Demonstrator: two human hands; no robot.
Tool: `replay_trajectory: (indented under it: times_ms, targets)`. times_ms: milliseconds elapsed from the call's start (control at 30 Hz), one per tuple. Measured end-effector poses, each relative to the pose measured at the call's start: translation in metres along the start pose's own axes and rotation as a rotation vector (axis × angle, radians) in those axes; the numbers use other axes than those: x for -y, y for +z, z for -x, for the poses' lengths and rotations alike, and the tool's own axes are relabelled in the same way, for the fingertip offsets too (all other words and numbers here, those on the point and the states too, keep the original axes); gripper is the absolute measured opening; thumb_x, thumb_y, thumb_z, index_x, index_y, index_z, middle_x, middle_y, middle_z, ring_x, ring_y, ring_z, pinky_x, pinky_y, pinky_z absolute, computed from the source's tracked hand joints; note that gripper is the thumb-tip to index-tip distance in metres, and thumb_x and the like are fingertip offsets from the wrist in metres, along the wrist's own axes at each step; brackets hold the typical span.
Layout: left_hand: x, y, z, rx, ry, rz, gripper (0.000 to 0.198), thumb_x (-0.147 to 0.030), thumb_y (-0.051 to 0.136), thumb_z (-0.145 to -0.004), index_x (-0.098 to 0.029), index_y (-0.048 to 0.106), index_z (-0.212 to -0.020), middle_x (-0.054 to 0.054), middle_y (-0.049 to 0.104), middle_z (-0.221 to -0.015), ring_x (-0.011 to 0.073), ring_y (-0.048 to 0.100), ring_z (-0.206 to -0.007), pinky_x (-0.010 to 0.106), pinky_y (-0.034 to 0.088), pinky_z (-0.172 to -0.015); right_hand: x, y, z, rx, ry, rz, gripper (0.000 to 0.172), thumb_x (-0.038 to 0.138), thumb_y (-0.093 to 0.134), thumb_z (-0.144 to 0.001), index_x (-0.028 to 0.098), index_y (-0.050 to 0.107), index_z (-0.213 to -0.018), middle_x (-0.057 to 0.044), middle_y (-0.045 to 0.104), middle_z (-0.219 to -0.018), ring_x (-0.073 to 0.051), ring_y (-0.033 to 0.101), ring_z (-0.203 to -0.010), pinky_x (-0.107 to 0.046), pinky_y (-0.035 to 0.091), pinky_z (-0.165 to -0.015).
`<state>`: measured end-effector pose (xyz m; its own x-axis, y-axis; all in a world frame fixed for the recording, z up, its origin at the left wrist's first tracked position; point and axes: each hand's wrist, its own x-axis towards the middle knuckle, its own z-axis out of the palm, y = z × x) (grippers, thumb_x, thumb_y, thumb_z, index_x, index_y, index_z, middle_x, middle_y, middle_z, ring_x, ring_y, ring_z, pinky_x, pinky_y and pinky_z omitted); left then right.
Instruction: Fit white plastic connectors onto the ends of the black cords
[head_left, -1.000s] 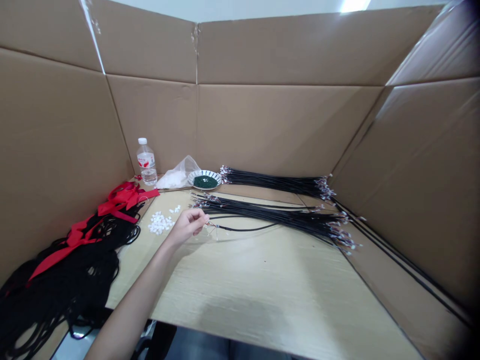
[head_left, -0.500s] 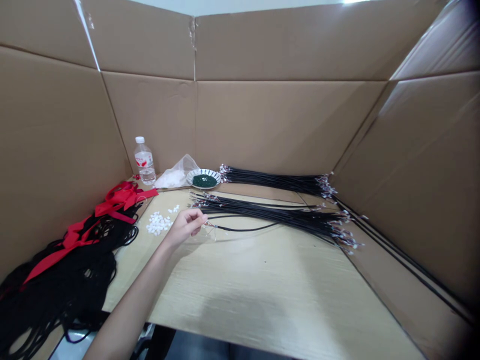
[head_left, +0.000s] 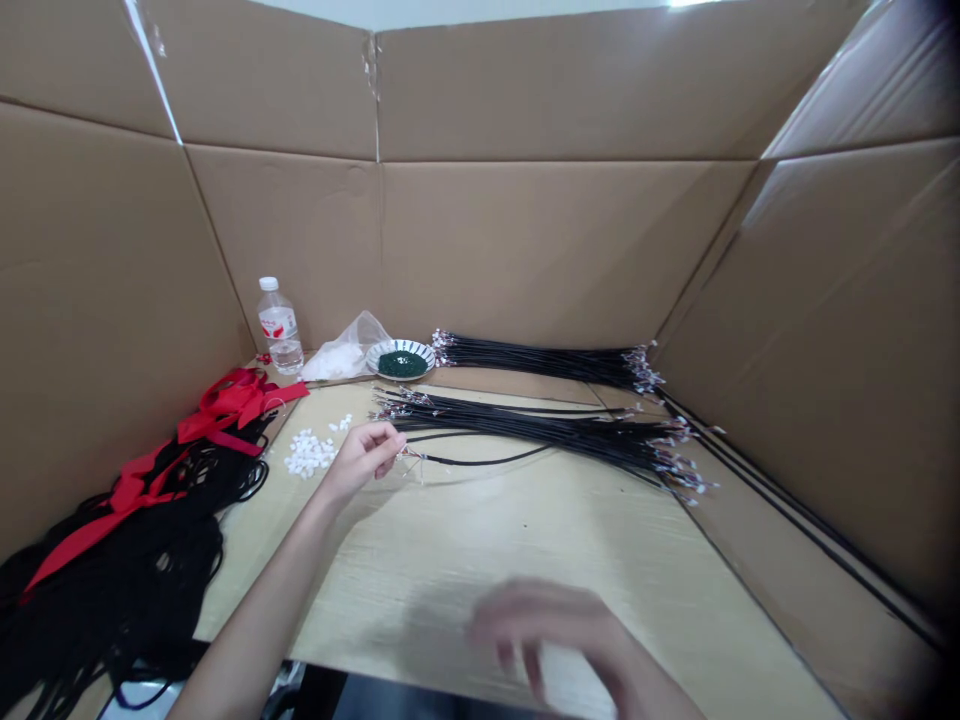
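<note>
The left hand [head_left: 366, 456] pinches the black cable [head_left: 487, 463] at its end, cable running rightward; the right hand [head_left: 551, 618], grip unclear, is farther, near the tabletop's [head_left: 637, 560] front edge.

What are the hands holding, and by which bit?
The left hand pinches a black cable by the thin wires at its near end. The right hand is blurred; nothing shows in it.

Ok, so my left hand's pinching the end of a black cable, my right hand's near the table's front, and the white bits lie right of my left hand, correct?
One slip: in the head view, the white bits lie left of your left hand. It is pinching the end of a black cable, and your right hand is near the table's front.
</note>
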<state>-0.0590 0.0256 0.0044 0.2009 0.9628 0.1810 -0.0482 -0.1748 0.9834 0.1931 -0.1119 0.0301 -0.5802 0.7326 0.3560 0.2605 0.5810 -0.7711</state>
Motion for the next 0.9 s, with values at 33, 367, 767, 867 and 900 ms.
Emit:
replay_trajectory:
  times_ms: [33, 367, 767, 867, 900]
  targets:
    - [0.0, 0.0, 0.0, 0.002, -0.008, 0.006, 0.037, -0.048, 0.065, -0.074, -0.015, 0.054, -0.065, -0.007, 0.041, -0.043, 0.0051, 0.033, -0.039, 0.019, 0.026, -0.041, -0.005, -0.005, -0.02, -0.01, -0.005, 0.025, 0.039, 0.02, 0.058, -0.079, 0.03, 0.058, -0.117, -0.008, 0.065, -0.108, -0.021, 0.064, -0.087, -0.034, 0.056, -0.069]
    - [0.001, 0.005, 0.001, 0.003, -0.088, 0.043, 0.039, -0.048, 0.065, -0.074, -0.015, 0.05, -0.06, -0.006, 0.044, -0.044, 0.0051, 0.035, -0.037, 0.019, 0.025, -0.04, -0.08, 0.015, -0.119, -0.282, -0.016, 0.149, 0.021, 0.016, 0.057, -0.079, 0.019, 0.057, -0.1, -0.005, 0.066, -0.093, -0.018, 0.061, -0.085, -0.031, 0.049, -0.078]
    - [0.002, 0.014, 0.006, -0.004, -0.181, 0.013, 0.042, -0.052, 0.067, -0.071, -0.015, 0.052, -0.059, -0.005, 0.043, -0.041, 0.0056, 0.034, -0.038, 0.019, 0.024, -0.041, -0.086, 0.021, -0.106, -0.343, -0.054, 0.13, 0.007, 0.023, 0.055, -0.087, 0.02, 0.061, -0.085, -0.003, 0.065, -0.078, -0.017, 0.059, -0.074, -0.027, 0.045, -0.066]
    - [0.003, 0.013, 0.007, 0.016, -0.188, 0.022, 0.041, -0.051, 0.067, -0.071, -0.015, 0.053, -0.058, -0.004, 0.044, -0.042, 0.0057, 0.035, -0.038, 0.019, 0.025, -0.041, -0.085, 0.02, -0.103, -0.35, -0.061, 0.133, 0.01, 0.024, 0.054, -0.087, 0.02, 0.062, -0.083, -0.003, 0.064, -0.075, -0.017, 0.058, -0.073, -0.028, 0.044, -0.066]
    - [0.004, 0.013, 0.007, 0.021, -0.189, 0.027, 0.04, -0.05, 0.067, -0.072, -0.015, 0.053, -0.058, -0.004, 0.044, -0.042, 0.0057, 0.035, -0.038, 0.019, 0.024, -0.041, -0.084, 0.02, -0.102, -0.353, -0.06, 0.135, 0.011, 0.024, 0.054, -0.088, 0.02, 0.062, -0.082, -0.003, 0.064, -0.074, -0.017, 0.057, -0.073, -0.028, 0.044, -0.066]
